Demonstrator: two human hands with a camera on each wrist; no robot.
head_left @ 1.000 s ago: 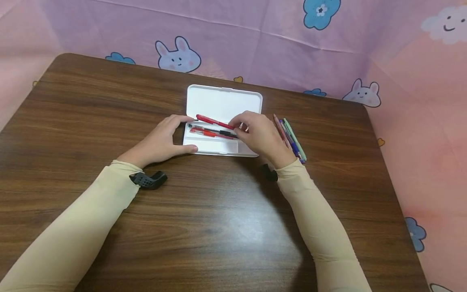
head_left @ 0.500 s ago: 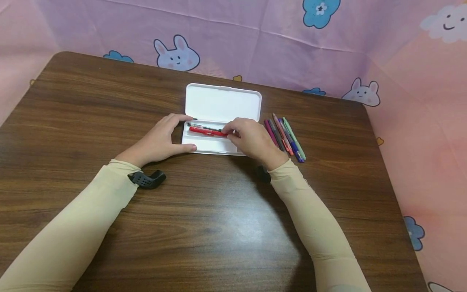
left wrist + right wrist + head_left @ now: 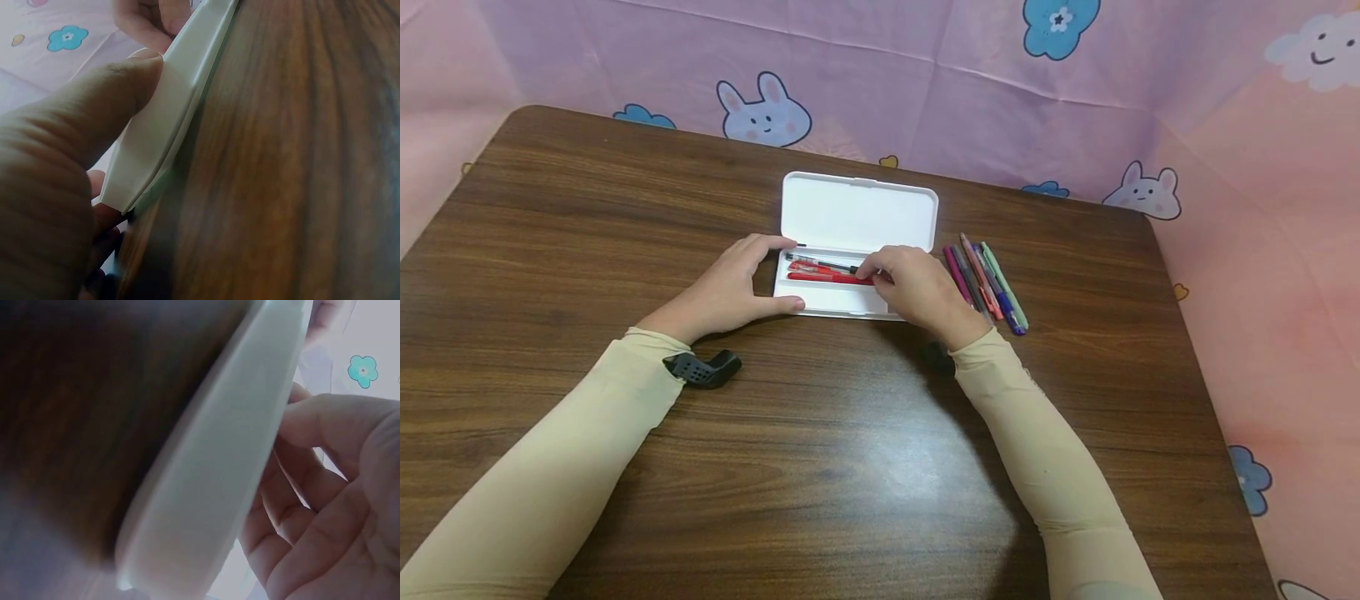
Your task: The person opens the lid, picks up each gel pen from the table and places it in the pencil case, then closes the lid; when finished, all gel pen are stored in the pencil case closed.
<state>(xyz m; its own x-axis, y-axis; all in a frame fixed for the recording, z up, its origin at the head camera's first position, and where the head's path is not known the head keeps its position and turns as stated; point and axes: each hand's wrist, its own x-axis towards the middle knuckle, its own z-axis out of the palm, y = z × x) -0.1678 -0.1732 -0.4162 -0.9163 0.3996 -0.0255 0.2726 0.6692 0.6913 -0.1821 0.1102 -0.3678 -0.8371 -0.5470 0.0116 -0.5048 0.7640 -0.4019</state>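
Note:
A white pencil case (image 3: 842, 302) lies with its lid (image 3: 859, 210) folded back in the head view. My left hand (image 3: 726, 287) holds the case's left end, thumb at the front edge and fingers at the back corner. In the left wrist view the thumb (image 3: 134, 75) presses the case's front wall. Inside the long compartment lie a clear pen with black parts (image 3: 816, 262), an orange-red pen and a red pen (image 3: 827, 277). My right hand (image 3: 917, 283) reaches over the case and pinches the red pen's right end; its fingertips are partly hidden behind the case wall in the right wrist view.
Right of the case, several coloured pens (image 3: 988, 283) lie side by side on the brown wooden table (image 3: 820, 433). A patterned pink and purple cloth (image 3: 880, 75) hangs behind the table and along its right side.
My right hand has moved left and down, lowering the red pen from above the compartment into it beside the other pens. The left hand keeps its hold on the case.

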